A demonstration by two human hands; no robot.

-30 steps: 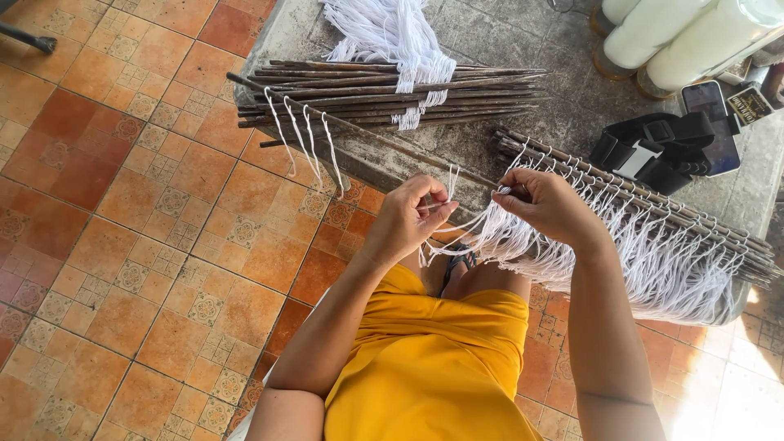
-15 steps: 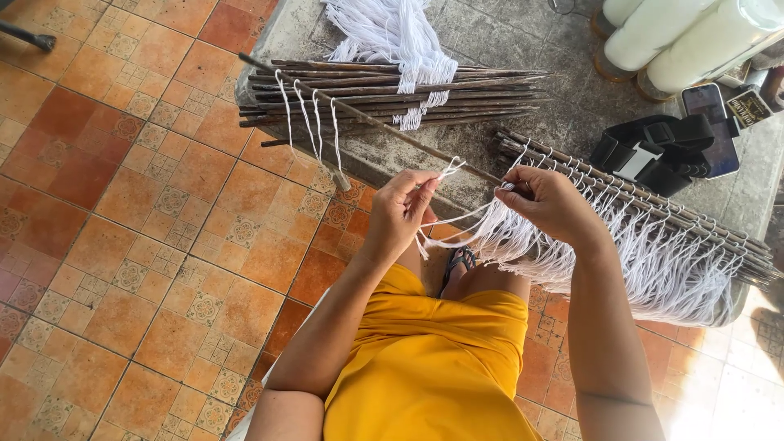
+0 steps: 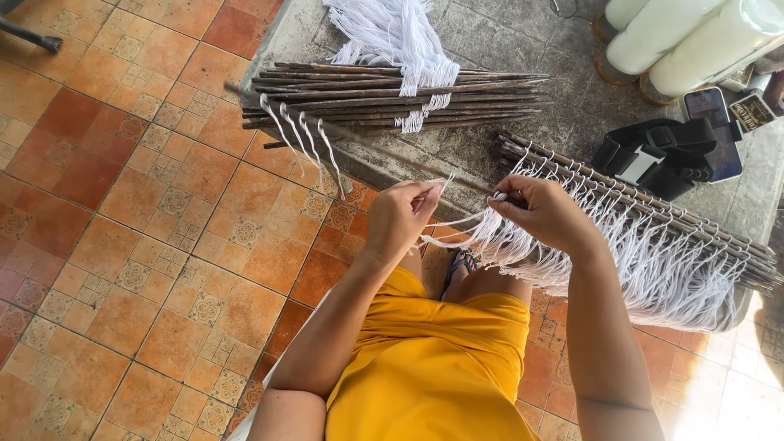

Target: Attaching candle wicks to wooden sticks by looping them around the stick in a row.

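Left hand [image 3: 402,214] pinches a white string [image 3: 445,181] at its fingertips, just above the knuckles. Right hand [image 3: 545,212] grips a thin brown stick [image 3: 384,149], closed around it; the stick runs past the left hand, four strings hanging beyond.

Daylight was bright and even; glare washed out the floor [image 3: 739,384] at four o'clock; edges curved slightly.
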